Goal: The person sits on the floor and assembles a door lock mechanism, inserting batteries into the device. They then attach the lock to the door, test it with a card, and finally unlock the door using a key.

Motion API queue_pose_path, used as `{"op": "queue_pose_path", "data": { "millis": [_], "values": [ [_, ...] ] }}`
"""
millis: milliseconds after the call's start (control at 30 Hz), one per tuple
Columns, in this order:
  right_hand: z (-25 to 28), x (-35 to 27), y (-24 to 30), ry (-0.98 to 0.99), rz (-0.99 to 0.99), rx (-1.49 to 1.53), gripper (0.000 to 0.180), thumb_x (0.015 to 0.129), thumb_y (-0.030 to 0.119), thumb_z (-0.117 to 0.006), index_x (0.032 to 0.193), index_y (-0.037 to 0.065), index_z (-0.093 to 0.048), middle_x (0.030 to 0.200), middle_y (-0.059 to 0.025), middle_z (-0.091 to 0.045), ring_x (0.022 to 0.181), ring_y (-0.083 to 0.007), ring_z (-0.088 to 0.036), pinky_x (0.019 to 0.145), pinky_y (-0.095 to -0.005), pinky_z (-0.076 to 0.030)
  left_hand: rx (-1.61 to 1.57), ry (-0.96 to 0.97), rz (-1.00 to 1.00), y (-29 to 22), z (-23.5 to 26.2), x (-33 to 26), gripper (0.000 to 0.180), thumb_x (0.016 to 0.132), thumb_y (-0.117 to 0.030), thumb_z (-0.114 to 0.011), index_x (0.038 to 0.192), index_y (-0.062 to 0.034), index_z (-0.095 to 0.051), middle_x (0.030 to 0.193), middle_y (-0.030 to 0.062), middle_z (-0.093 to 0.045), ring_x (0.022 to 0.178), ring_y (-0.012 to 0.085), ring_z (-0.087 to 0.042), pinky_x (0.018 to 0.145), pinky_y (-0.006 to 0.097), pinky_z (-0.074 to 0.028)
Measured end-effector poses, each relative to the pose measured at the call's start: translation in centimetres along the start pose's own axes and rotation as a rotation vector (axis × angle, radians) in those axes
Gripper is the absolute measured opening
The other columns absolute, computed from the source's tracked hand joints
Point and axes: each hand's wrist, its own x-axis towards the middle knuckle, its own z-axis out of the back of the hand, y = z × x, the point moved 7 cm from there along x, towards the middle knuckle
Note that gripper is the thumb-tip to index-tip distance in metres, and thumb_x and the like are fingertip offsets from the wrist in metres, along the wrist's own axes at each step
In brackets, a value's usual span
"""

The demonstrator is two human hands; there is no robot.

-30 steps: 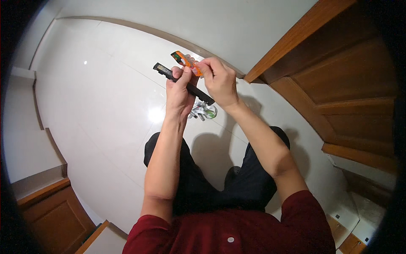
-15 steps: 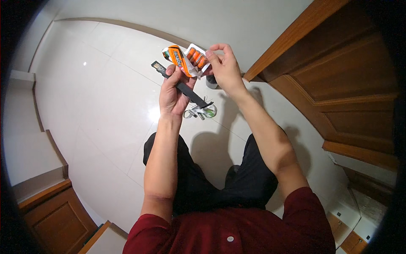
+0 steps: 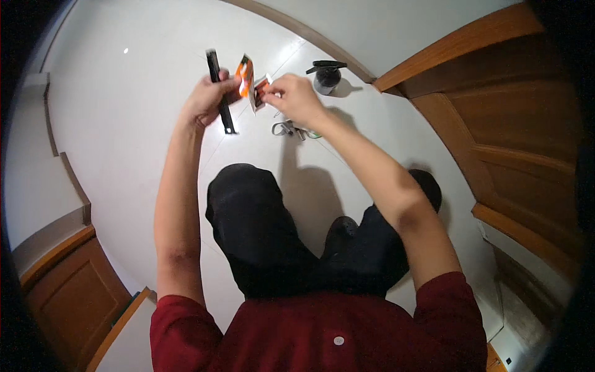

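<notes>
My left hand (image 3: 207, 98) grips a long black bar-shaped tool (image 3: 219, 92) and also pinches one edge of an orange and white blister pack (image 3: 247, 74). My right hand (image 3: 291, 96) holds the other side of the pack (image 3: 260, 93) between thumb and fingers. Both hands are raised in front of me over the white tiled floor (image 3: 124, 111). What the pack contains is too small to tell.
A dark round container with a black tool lying on top of it (image 3: 327, 74) stands on the floor near the wall. A small metal and green object (image 3: 291, 129) lies on the tiles below my right hand. A wooden door (image 3: 514, 118) is on the right and a wooden cabinet (image 3: 68, 291) on the lower left.
My hands and the pack have shifted left and the black tool has turned more upright. The pack is now pulled apart between both hands. The view has tilted, revealing the dark container.
</notes>
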Motion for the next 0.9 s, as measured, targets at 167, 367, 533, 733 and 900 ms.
{"op": "queue_pose_path", "data": {
  "millis": [167, 367, 533, 733, 900],
  "values": [
    [-10.9, -5.0, -9.2, 0.090, -0.172, -0.048, 0.023, 0.085, 0.027, -0.063, 0.090, 0.004, -0.065, 0.087, -0.0152, -0.063, 0.084, -0.0332, -0.062, 0.076, -0.0442, -0.049, -0.362, -0.335, 0.252, 18.1, 4.5, 0.8, 0.024, 0.087, -0.007, -0.064, 0.080, -0.0148, -0.042, 0.078, 0.0036, -0.054, 0.065, 0.0151, -0.057, 0.062, 0.028, -0.055],
    [-13.6, -8.4, -11.3, 0.061, -0.356, -0.111, 0.020, 0.088, 0.025, -0.062, 0.086, 0.005, -0.065, 0.089, -0.0123, -0.064, 0.083, -0.0312, -0.063, 0.071, -0.0420, -0.049, -0.472, -0.422, 0.193, 26.7, 6.9, -1.0, 0.028, 0.085, -0.002, -0.065, 0.076, -0.0105, -0.039, 0.073, 0.0069, -0.056, 0.055, 0.0172, -0.059, 0.048, 0.026, -0.050],
    [-11.0, -8.6, -8.6, -0.134, -0.319, -0.074, 0.016, 0.088, 0.022, -0.062, 0.087, 0.007, -0.065, 0.094, -0.0129, -0.065, 0.076, -0.0292, -0.064, 0.067, -0.0382, -0.050, -0.268, -0.475, 0.168, 23.1, 5.1, -1.5, 0.030, 0.080, -0.001, -0.069, 0.088, -0.0031, -0.040, 0.080, 0.0116, -0.059, 0.061, 0.0184, -0.065, 0.050, 0.026, -0.057],
    [-11.2, -10.4, -10.2, -0.400, -0.757, 0.844, 0.031, 0.092, 0.011, -0.061, 0.116, -0.006, -0.054, 0.106, -0.0115, -0.063, 0.093, -0.0174, -0.063, 0.078, -0.0301, -0.055, -0.217, -0.452, 0.135, 20.0, 3.5, -1.9, 0.046, 0.091, -0.048, -0.052, 0.088, -0.0025, -0.045, 0.076, 0.0075, -0.058, 0.054, 0.0113, -0.052, 0.044, 0.025, -0.044],
    [-11.7, -8.3, -6.0, -0.273, -0.641, 0.869, 0.030, 0.090, 0.006, -0.060, 0.117, -0.008, -0.056, 0.105, -0.0133, -0.065, 0.094, -0.0175, -0.065, 0.082, -0.0274, -0.054, -1.057, -0.091, -0.018, 18.9, 1.3, -1.2, 0.080, 0.083, -0.081, -0.014, 0.087, -0.0076, -0.047, 0.082, 0.0053, -0.048, 0.067, 0.0172, -0.045, 0.055, 0.028, -0.039]
  ]
}}
